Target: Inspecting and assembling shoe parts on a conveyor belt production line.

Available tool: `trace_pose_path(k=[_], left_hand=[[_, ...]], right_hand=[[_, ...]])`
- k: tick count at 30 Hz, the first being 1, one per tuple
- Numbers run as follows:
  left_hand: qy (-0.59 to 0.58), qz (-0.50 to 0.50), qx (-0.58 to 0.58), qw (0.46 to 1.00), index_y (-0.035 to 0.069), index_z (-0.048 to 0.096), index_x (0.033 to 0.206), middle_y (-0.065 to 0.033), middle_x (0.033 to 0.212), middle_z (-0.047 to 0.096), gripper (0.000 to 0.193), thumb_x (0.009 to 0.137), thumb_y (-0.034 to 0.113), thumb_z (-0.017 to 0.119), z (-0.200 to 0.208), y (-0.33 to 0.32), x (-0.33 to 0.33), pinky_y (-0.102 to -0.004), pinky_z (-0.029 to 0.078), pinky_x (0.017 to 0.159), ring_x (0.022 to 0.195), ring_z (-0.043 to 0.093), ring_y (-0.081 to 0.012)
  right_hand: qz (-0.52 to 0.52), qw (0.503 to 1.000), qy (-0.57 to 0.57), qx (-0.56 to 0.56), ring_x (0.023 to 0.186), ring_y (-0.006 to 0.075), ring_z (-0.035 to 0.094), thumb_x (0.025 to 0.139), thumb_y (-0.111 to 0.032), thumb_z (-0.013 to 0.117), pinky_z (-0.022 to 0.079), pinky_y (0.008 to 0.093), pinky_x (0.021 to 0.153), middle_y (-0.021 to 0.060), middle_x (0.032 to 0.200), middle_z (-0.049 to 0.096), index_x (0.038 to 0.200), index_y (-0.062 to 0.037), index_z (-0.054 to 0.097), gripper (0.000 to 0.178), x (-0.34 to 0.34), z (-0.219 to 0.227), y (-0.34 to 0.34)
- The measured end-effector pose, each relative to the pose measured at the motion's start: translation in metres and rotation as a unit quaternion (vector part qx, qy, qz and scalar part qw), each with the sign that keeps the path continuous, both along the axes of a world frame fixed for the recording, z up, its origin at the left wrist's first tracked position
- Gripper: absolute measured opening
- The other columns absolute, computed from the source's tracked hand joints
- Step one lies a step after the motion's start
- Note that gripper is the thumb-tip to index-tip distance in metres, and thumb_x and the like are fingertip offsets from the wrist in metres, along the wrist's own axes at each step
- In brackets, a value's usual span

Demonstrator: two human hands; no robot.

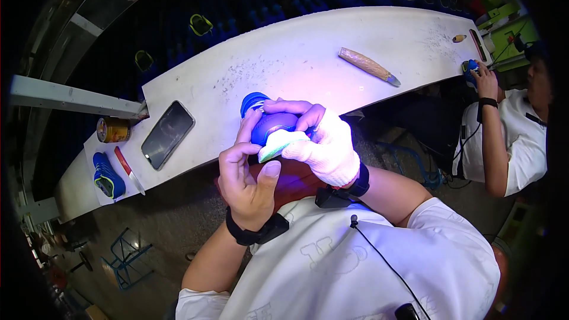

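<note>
Under a bright violet-white light, a small blue shoe [274, 125] is held just over the near edge of the white table. Its pale sole edge, partly green, faces me. My left hand [246, 181] is bare; its fingers close along the shoe's left side, while the thumb stands apart from it. My right hand [332, 145] wears a white glove that leaves fingertips bare. Its fingers wrap over the shoe's right side, and the thumb presses on the pale sole edge. Part of the shoe is hidden by my fingers.
On the white table [284, 38] lie a dark phone [168, 135], a red-and-white knife-like tool [128, 169], another blue shoe [108, 176], a yellow can [112, 130] and a tape-wrapped tool [368, 66]. At right, a person [504, 124] handles a blue shoe [470, 72]. More shoes [200, 25] stand beyond.
</note>
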State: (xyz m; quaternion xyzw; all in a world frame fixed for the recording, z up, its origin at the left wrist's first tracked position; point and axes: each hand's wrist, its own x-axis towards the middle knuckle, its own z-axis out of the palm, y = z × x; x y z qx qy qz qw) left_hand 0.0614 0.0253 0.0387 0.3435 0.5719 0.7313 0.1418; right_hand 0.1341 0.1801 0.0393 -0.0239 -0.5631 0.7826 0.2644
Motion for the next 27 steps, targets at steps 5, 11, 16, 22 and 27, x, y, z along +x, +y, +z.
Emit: trace_pose_path(k=[5,11,16,22,27], left_hand=[[-0.073,0.065,0.038,0.995,0.005,0.041,0.111,-0.0388,0.152,0.048,0.031,0.102,0.009,0.070,-0.006,0.008,0.017,-0.0529,0.022,0.127,0.153,0.037,-0.0423],[-0.030,0.043,0.022,0.998,0.004,0.043,0.116,-0.0355,0.148,0.053,0.032,0.101,0.008,0.071,-0.006,-0.004,0.010,-0.0525,0.027,0.125,0.150,0.042,-0.0405],[0.065,-0.011,-0.116,0.991,-0.001,0.054,0.133,-0.0195,0.132,0.056,0.036,0.108,0.024,0.060,0.025,-0.014,-0.023,-0.0412,0.039,0.113,0.125,0.054,-0.0290],[-0.035,0.085,-0.108,0.990,-0.001,0.067,0.113,-0.0204,0.129,0.070,0.031,0.111,0.021,0.046,0.029,-0.017,-0.012,-0.0447,0.039,0.116,0.132,0.054,-0.0312],[0.138,-0.003,-0.217,0.966,-0.001,0.069,0.112,-0.0225,0.123,0.074,0.035,0.103,0.033,0.068,0.044,-0.032,-0.046,-0.0527,0.043,0.117,0.134,0.061,-0.0357]], right_hand=[[-0.006,1.000,0.001,0.018,0.131,0.0374,0.062,0.092,-0.012,0.082,0.047,0.0519,0.114,0.0325,0.139,0.062,0.097,-0.0033,0.055,0.029,0.003,-0.006,-0.004],[0.002,0.992,0.031,0.124,0.129,0.0416,0.064,0.088,-0.013,0.086,0.046,0.0534,0.116,0.0299,0.135,0.066,0.094,-0.0067,0.054,0.033,0.004,-0.014,0.006],[0.017,0.967,0.032,0.254,0.113,0.0340,0.074,0.077,-0.018,0.096,0.058,0.0448,0.100,0.0223,0.122,0.073,0.085,-0.0076,0.053,0.045,-0.012,0.000,0.019],[-0.048,0.928,0.012,0.369,0.109,0.0360,0.070,0.068,-0.028,0.099,0.057,0.0447,0.092,0.0195,0.127,0.070,0.086,-0.0076,0.058,0.049,-0.012,-0.017,0.006],[-0.055,0.896,0.071,0.435,0.104,0.0359,0.067,0.069,-0.024,0.093,0.055,0.0460,0.087,0.0142,0.114,0.069,0.091,-0.0086,0.064,0.040,-0.021,-0.031,0.003]])
